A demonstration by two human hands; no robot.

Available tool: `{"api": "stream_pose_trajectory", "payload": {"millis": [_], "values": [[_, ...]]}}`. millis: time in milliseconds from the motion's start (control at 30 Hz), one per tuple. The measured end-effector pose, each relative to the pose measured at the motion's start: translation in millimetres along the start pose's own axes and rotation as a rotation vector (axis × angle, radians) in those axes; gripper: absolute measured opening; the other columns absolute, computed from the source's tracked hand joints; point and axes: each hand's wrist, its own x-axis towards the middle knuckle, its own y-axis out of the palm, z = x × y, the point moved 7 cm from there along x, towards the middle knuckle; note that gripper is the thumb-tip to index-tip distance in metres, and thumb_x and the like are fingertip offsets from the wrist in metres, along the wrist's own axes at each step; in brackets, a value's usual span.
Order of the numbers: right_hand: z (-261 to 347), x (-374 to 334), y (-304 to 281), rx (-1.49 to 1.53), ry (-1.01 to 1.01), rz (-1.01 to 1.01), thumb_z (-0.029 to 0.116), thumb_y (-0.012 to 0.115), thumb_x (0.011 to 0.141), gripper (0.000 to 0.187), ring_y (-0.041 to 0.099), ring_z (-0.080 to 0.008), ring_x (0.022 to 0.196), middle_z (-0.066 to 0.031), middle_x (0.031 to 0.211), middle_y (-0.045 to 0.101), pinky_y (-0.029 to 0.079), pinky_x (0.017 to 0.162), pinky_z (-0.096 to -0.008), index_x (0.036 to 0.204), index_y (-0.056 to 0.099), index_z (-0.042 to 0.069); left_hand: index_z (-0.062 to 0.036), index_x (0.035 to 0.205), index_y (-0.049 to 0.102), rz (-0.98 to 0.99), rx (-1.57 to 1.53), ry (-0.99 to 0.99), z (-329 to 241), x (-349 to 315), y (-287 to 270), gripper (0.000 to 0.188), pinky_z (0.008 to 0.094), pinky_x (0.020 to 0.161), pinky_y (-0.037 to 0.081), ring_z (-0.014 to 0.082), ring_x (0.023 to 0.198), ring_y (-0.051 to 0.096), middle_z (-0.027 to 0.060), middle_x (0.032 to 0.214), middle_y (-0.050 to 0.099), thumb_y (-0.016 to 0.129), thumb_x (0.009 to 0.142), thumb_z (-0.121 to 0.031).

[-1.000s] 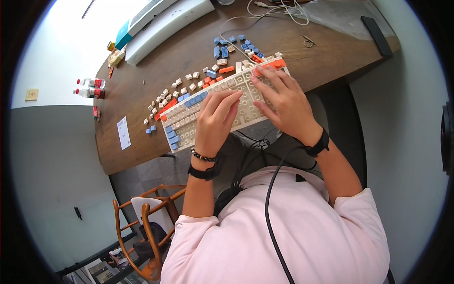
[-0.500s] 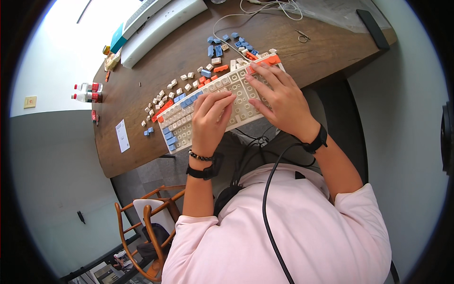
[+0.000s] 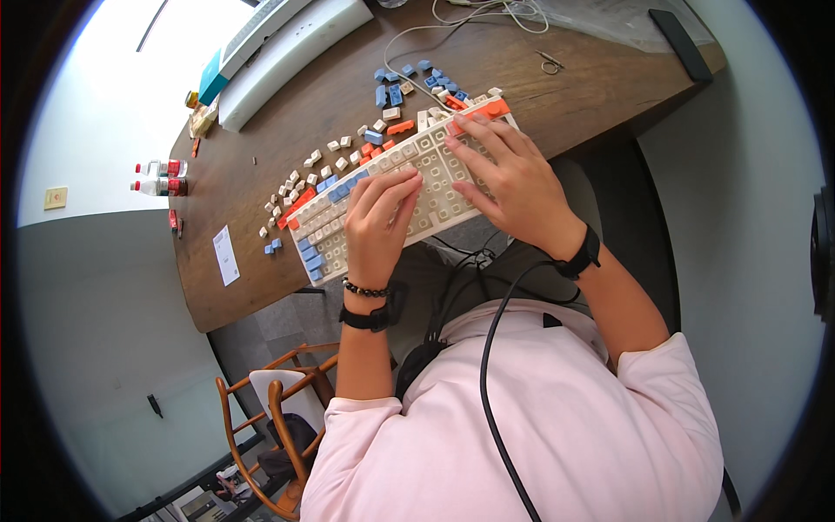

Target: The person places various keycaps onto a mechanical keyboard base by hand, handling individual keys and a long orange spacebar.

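A cream keyboard (image 3: 432, 202) lies slanted along the table's near edge, partly fitted with cream, blue and orange keycaps; many switch positions are bare. Above its middle, my left hand (image 3: 374, 224) is pinched together, fingertips close to the upper key rows; whatever it holds is hidden by the fingers. My right hand (image 3: 522, 187) rests over the keyboard's right end, fingers spread, the fingertips by the orange keycaps (image 3: 492, 109) at the far right corner. Loose cream keycaps (image 3: 333, 146), blue keycaps (image 3: 396, 94) and orange keycaps (image 3: 400, 127) are scattered just beyond the keyboard.
A white foam block (image 3: 296, 61) and a teal box (image 3: 211, 80) stand at the far left. Two bottles (image 3: 161, 185) and a paper slip (image 3: 225, 255) lie to the left. A white cable (image 3: 470, 16), small scissors (image 3: 550, 63) and a black slab (image 3: 680, 45) occupy the far right.
The whole view has shifted slightly. My left hand sits a touch farther left over the keyboard, still pinched; my right hand keeps nearly the same pose.
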Motion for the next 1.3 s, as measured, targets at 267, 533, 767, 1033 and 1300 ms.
{"api": "stream_pose_trajectory", "payload": {"millis": [267,533,767,1033,1300], "values": [[1,1,0,-0.005,-0.007,-0.006,0.042,0.079,0.117,0.056,0.061,-0.0363,0.157,-0.0119,0.175,0.066,0.051,0.134,-0.0525,0.162,0.077,0.008,-0.0043,0.12,0.092,0.022,0.004,-0.096,1,-2,3,0.022,0.0426,0.098,0.064,0.0289,0.109,0.079,0.0045,0.121,0.088,0.095,0.098,-0.002],[1,1,0,-0.01,-0.004,0.004,0.043,0.079,0.116,0.057,0.059,-0.0365,0.159,-0.0135,0.174,0.066,0.051,0.133,-0.0531,0.159,0.078,0.006,-0.0058,0.114,0.094,0.054,0.145,0.021,-9,12,-4,0.018,0.0428,0.099,0.062,0.028,0.11,0.08,0.0035,0.118,0.088,0.098,0.097,-0.005],[0,1,0,0.015,-0.002,0.003,0.041,0.082,0.115,0.057,0.062,-0.0371,0.156,-0.0114,0.175,0.067,0.052,0.132,-0.0531,0.162,0.078,0.009,-0.0061,0.113,0.094,0.023,0.094,0.002,0,2,-7,0.018,0.0423,0.098,0.063,0.0287,0.11,0.081,0.006,0.117,0.088,0.098,0.096,-0.003],[-1,0,0,-0.003,0.003,-0.003,0.041,0.082,0.115,0.057,0.062,-0.0371,0.156,-0.0108,0.177,0.066,0.052,0.131,-0.053,0.162,0.078,0.009,-0.0076,0.122,0.094,0.066,0.083,-0.045,-3,10,-4,0.025,0.044,0.096,0.063,0.0289,0.107,0.079,0.0069,0.114,0.085,0.096,0.098,-0.001],[1,1,-1,0.0,-0.01,-0.01,0.043,0.079,0.116,0.056,0.06,-0.0363,0.159,-0.0129,0.173,0.067,0.051,0.133,-0.053,0.159,0.078,0.006,-0.0077,0.124,0.094,0.081,0.121,-0.01,-4,12,-2,0.026,0.0444,0.096,0.063,0.0299,0.108,0.076,0.0068,0.114,0.082,0.096,0.099,-0.004]]}}
